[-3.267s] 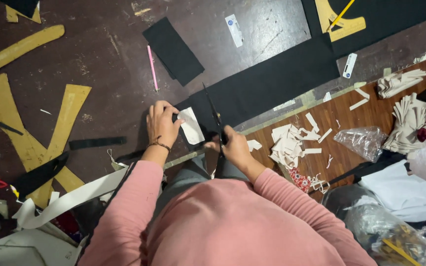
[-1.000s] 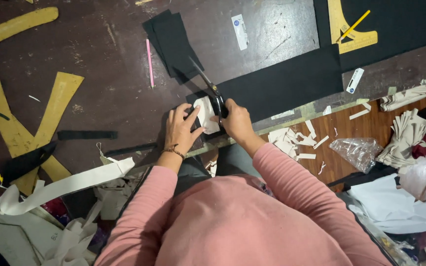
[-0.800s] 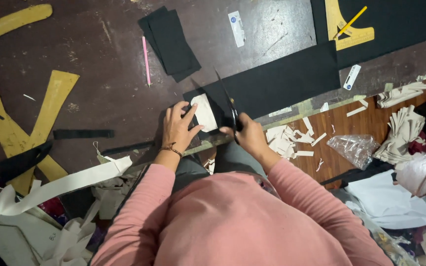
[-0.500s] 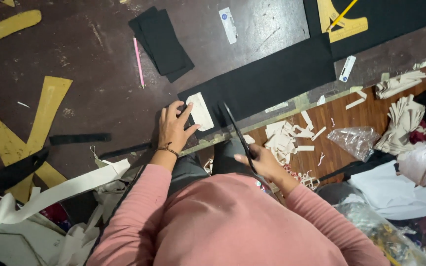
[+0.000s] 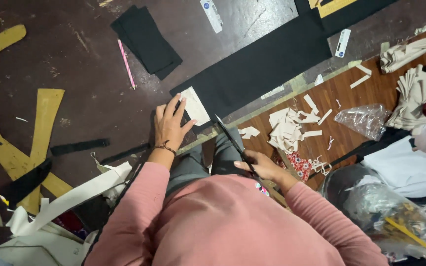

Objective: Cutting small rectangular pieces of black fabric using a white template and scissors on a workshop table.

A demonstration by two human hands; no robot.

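Our left hand [image 5: 169, 127] lies released on the pale card [image 5: 194, 105]; beside the card, our right hand [image 5: 264, 167] apparently grasps black scissors [image 5: 232, 141].

We're looking down into a cutting workshop, a tailoring or craft bench by every sign. A worn dark table [image 5: 75, 88] fills the left of the frame, with black fabric [image 5: 262, 64] spread across the upper middle and yellow card patterns [image 5: 35, 133] lying at left. Pale paper offcuts [image 5: 292, 128] litter the wooden floor [image 5: 371, 88] at right (scraps everywhere), and a pink pencil [image 5: 126, 63] lies upper left.
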